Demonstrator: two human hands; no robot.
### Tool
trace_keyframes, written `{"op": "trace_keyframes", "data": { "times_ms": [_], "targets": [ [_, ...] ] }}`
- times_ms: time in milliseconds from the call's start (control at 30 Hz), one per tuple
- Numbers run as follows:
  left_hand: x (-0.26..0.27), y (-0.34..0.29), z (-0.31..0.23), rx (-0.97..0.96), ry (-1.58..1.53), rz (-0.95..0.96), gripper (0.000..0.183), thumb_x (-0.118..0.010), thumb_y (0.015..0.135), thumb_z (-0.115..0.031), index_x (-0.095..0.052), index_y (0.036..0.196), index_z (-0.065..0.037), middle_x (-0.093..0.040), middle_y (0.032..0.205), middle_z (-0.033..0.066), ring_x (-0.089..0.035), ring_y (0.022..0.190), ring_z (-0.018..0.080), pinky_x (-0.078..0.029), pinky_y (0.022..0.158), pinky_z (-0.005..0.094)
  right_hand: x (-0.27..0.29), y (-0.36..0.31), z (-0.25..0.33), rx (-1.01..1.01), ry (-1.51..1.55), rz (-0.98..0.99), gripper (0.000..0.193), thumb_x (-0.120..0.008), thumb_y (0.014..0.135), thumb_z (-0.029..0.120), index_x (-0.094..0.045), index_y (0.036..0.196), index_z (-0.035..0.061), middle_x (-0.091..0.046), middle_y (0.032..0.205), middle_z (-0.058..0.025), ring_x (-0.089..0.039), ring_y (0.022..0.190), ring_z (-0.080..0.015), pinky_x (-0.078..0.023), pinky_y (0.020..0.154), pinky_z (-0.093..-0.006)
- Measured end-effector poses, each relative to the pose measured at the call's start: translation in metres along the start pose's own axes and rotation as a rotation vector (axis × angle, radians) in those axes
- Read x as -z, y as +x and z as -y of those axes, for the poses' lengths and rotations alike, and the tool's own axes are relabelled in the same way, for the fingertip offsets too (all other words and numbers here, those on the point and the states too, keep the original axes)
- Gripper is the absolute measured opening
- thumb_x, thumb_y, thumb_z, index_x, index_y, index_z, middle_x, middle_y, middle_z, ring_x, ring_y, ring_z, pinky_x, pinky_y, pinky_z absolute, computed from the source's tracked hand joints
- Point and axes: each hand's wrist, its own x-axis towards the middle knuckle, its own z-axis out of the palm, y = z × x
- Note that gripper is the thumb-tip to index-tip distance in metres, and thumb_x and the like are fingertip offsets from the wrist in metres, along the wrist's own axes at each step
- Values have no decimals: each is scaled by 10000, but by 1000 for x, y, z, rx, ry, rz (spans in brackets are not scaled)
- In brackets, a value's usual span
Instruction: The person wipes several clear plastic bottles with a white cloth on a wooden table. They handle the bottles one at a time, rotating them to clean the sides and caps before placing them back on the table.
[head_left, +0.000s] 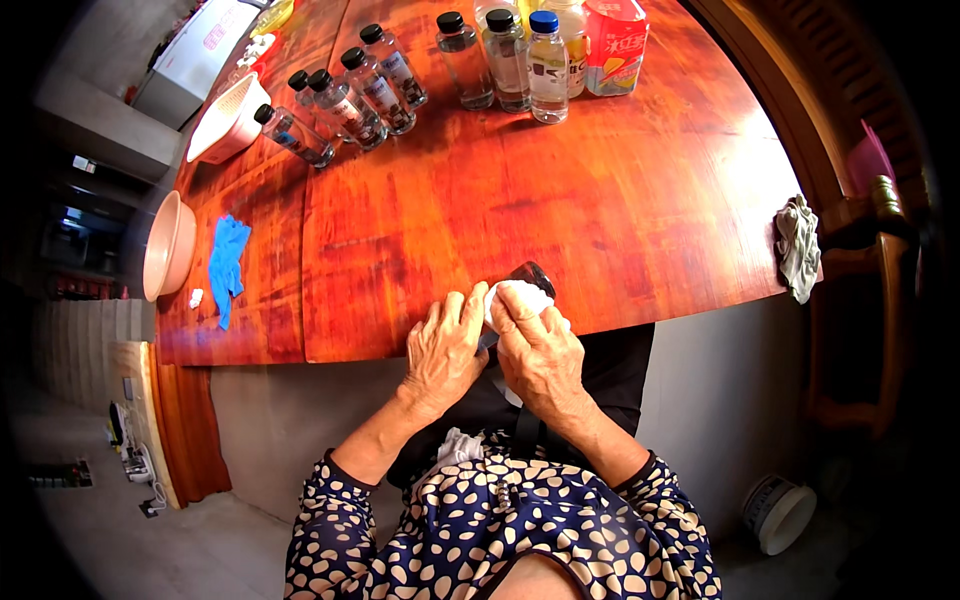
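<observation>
At the table's near edge, my left hand [445, 345] is closed around what looks like a small bottle [537, 273]. Only its dark, shiny far end shows clearly, with a dark bit between my hands. My right hand [543, 362] presses a white cloth [527, 289] onto it, fingers bent over the cloth. Both hands almost touch, and most of the bottle is hidden beneath them.
Several black-capped clear bottles [382, 92] stand at the back of the wooden table [430, 210], near a blue-capped bottle [549, 75] and a red-labelled container [613, 50]. Leftward lie a pink basin [170, 245], a basket [228, 120] and blue gloves [229, 262]; a grey rag [798, 248] hangs rightward.
</observation>
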Motion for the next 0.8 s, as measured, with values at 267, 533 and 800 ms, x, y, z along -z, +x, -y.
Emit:
{"op": "trace_keyframes", "data": {
  "times_ms": [267,533,800],
  "targets": [
    [3,-2,-1,-51,155,-5,793,-767,584,-73,-438,1306,-75,-503,1000,82,-553,905,280,-477,690,397,12,33,-25,-100,100,104,306,-653,700,121,-633,1006,114,-626,1074,-30,-622,775,-269,-536,611,-380],
    [3,3,1,-92,249,-18,770,-746,598,-75,-448,1308,-88,-505,997,85,-549,862,280,-477,672,400,6,40,-47,-54,85,78,245,-649,699,142,-635,943,124,-636,1003,-34,-607,777,-277,-516,604,-375],
    [9,10,9,72,-113,129,672,-702,648,-128,-449,1268,-73,-558,983,139,-598,913,344,-498,765,424,-9,-6,-29,83,-34,-188,417,-610,692,143,-621,1104,80,-552,1204,-19,-532,871,-249,-471,716,-346]
  ]
}}
